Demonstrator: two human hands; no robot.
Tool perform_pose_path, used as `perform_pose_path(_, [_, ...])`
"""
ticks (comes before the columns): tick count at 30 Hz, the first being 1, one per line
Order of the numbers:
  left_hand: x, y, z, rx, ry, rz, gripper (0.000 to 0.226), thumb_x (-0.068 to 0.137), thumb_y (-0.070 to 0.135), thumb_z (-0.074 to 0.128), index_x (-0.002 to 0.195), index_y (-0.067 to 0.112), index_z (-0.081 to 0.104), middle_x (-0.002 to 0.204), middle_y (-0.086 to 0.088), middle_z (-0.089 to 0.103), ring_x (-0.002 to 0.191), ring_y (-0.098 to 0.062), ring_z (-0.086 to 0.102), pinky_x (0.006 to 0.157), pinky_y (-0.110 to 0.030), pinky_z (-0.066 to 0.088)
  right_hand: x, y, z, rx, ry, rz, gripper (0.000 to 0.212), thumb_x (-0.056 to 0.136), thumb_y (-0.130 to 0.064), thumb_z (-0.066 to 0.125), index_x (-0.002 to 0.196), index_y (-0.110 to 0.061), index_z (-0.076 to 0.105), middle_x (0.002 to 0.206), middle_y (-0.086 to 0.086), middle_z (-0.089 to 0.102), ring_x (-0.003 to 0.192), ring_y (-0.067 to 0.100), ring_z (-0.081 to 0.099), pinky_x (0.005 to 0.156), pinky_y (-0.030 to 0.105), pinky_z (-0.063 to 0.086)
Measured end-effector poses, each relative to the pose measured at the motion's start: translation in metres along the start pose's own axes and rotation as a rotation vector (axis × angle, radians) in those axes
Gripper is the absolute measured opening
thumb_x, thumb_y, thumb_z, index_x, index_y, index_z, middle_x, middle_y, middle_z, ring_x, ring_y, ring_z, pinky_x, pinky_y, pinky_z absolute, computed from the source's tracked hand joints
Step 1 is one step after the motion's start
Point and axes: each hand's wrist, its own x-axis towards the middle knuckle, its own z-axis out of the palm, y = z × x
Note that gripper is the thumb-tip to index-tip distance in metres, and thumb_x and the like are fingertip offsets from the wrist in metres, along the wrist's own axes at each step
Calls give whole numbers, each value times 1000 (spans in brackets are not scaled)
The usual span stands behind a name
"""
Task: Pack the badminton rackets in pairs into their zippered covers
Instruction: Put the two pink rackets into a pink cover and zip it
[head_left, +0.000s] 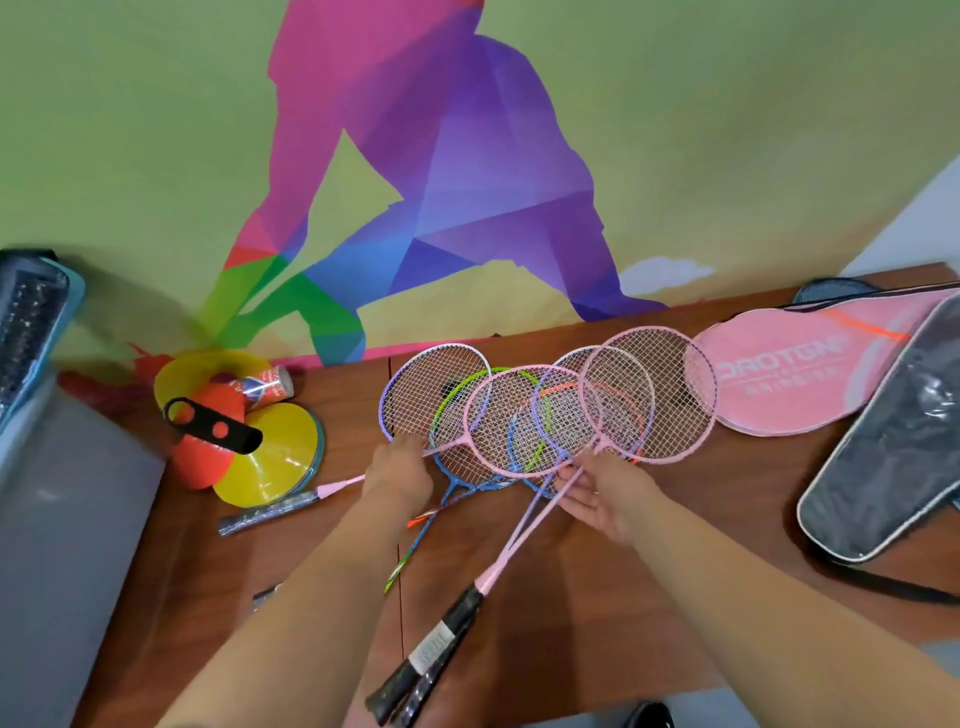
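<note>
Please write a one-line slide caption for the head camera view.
Two bare hands, left and right, sort overlapping pastel-framed badminton rackets beside a pink zippered cover.

Rackets (545, 415) overlap mid-table (649, 561); covers (789, 374) right, cones (260, 452) left.

Looks like a sports or rec room: big colourful athlete mural (415, 171) on the green wall, stacked training cones (249, 441), a shuttlecock tube (265, 388), rackets (519, 421) all over the wooden surface (597, 571).
</note>
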Motion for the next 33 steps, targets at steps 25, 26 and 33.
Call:
perform_pose_path(25, [-22,107,-60,-324,30,123,13,101,27,65,99,20,76,87,-4,72,79,-27,69,62,-30,41,-24,-47,-45,-124,-96,-218,30,107,-20,60,135,-8,58,95,16,77,86,32,78,75,47,67])
perform_pose_path(26, [-32,122,-62,-354,24,133,12,100,29,65,96,24,75,85,-2,73,77,-26,72,62,-31,46,-28,-52,-51,-114,-105,-236,29,107,-20,61,133,-8,58,94,17,76,86,33,78,77,50,67])
perform_pose_path(33, [-83,220,-50,-807,-34,82,13,92,16,76,87,4,74,70,-20,73,50,-21,64,52,-33,59,-39,-73,-93,-82,-104,-316,35,106,-19,64,138,-12,52,99,27,77,91,43,80,81,58,66])
